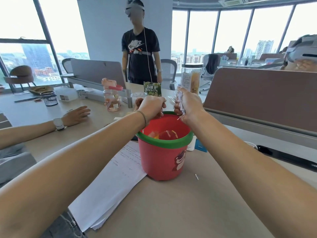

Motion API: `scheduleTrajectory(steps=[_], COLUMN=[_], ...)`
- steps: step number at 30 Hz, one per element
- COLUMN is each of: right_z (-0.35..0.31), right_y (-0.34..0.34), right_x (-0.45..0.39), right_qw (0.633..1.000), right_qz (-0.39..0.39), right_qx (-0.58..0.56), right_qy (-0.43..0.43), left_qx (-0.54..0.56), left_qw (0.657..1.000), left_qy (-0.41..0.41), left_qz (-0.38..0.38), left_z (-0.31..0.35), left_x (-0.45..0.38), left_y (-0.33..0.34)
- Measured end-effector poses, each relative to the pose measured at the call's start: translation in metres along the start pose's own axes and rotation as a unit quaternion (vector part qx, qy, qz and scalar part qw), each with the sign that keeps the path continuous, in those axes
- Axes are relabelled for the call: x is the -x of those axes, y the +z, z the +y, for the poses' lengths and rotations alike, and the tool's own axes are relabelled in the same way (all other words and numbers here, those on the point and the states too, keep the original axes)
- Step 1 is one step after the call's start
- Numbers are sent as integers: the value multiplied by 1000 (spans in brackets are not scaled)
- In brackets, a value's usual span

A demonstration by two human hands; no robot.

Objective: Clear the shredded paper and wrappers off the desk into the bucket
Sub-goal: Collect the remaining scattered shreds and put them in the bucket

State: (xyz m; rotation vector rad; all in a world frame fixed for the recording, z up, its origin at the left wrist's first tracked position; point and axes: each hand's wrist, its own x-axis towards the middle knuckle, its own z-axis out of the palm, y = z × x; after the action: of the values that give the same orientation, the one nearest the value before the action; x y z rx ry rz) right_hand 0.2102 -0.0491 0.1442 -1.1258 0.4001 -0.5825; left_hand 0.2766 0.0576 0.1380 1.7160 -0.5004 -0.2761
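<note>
A red bucket (pixel 161 160) with a green rim and a bear picture stands on the desk in front of me, with some wrappers inside. My left hand (pixel 151 107) is curled at the far left of the bucket's rim; what it grips is hidden. My right hand (pixel 187 104) hovers over the far rim and grips a bunch of shredded paper (pixel 181 103), strips hanging from the fist. A green snack wrapper (pixel 152 89) stands just beyond my hands. One white paper strip (pixel 196 176) lies on the desk right of the bucket.
A stack of printed sheets (pixel 111 182) lies left of the bucket. Another person's arm and hand (pixel 75 115) rest on the desk at left. A pink bottle (pixel 111 97), a tall jar (pixel 191 78) and a brown divider (pixel 257 97) stand behind. A person stands across the desk.
</note>
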Motion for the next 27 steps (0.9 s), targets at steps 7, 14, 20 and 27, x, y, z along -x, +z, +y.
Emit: scheduleTrajectory(steps=[7,14,20,27], right_z=[-1,2,5,2], right_y=[-1,9,14,5], right_x=[6,16,9,18], right_qw=[999,999,997,978], right_qz=[-3,-8,12,-88], right_qx=[27,8,56,185], right_qy=[-21,-37,-59,-36], left_qx=[-164,-34,-45,-74], left_qw=[977,996,996,994], left_qy=[135,61,51,67], left_qz=[32,47,51,41], left_z=[-2,4,11,4], left_x=[15,23,22,25], left_y=[-7,-13,-17,-17])
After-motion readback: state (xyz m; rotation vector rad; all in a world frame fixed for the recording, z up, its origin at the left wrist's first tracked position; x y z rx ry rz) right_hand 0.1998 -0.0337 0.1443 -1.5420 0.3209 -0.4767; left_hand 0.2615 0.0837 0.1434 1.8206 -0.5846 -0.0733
